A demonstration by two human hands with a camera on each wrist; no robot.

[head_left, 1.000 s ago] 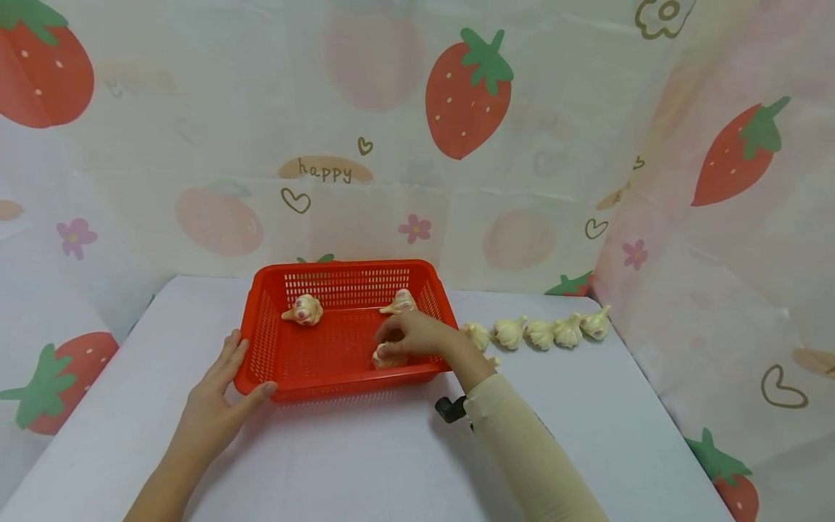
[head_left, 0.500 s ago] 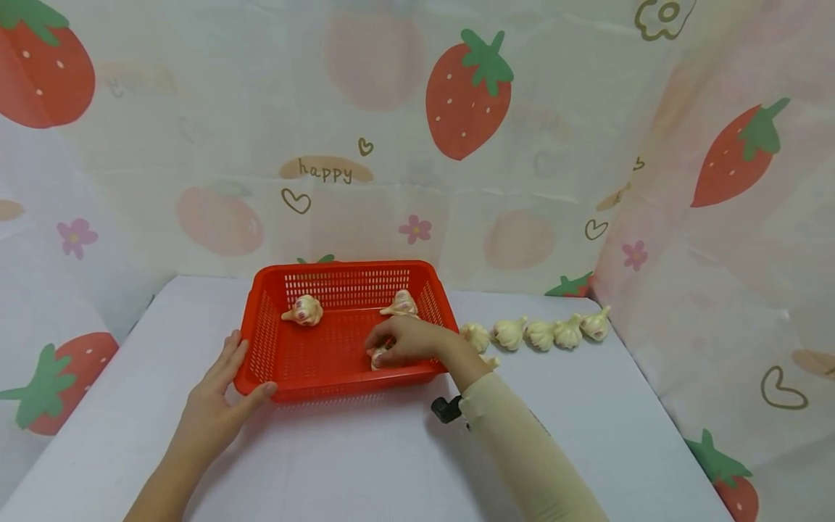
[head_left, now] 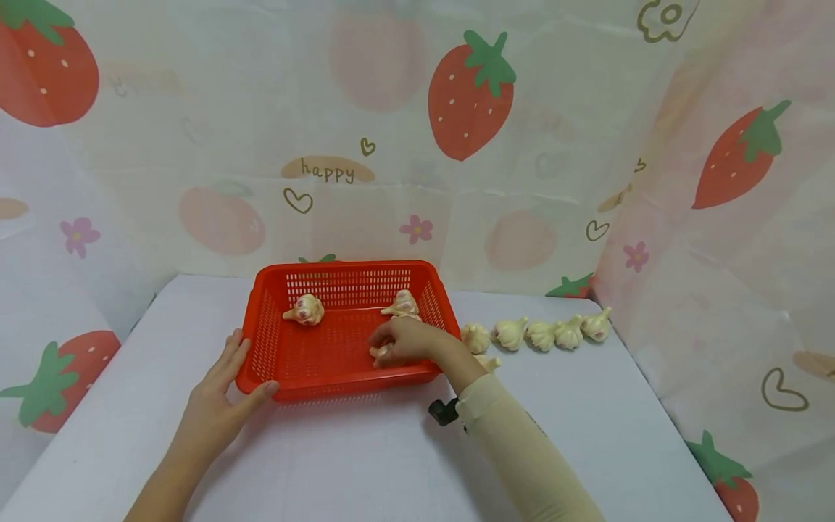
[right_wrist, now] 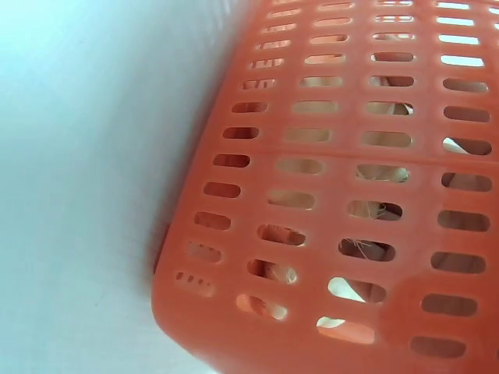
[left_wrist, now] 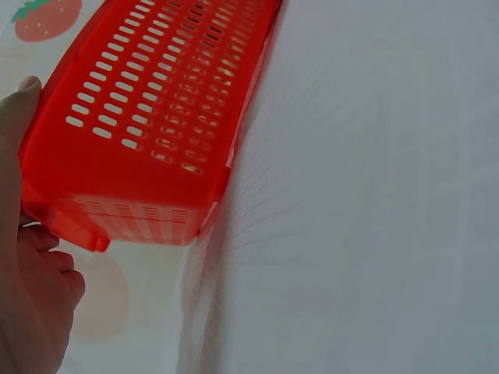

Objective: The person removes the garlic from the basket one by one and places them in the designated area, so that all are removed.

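A red slotted plastic basket [head_left: 313, 388] stands on the table in the head view. My left hand [head_left: 212, 409] holds its left end, the thumb at the front corner and the fingers along the side; in the left wrist view the fingers [left_wrist: 48, 261] curl below the rim. Inside the basket, at the right front, my right hand [head_left: 411, 339] grips a garlic bulb [head_left: 380, 352], mostly hidden by the fingers. Another garlic bulb [head_left: 305, 310] lies at the basket's back left, and one more garlic bulb [head_left: 401, 302] sits behind my right hand. Basket slots hide most of the right wrist view.
Right of the basket, several garlic bulbs [head_left: 540, 335] form a row across the white table [head_left: 313, 464]. A separate garlic bulb [head_left: 487, 362] lies near the right forearm, partly covered. A strawberry-print curtain [head_left: 417, 145] hangs behind and at the sides.
My right hand has shifted slightly left and closed further over the garlic bulb, hiding more of it. The left hand and basket stay in place.
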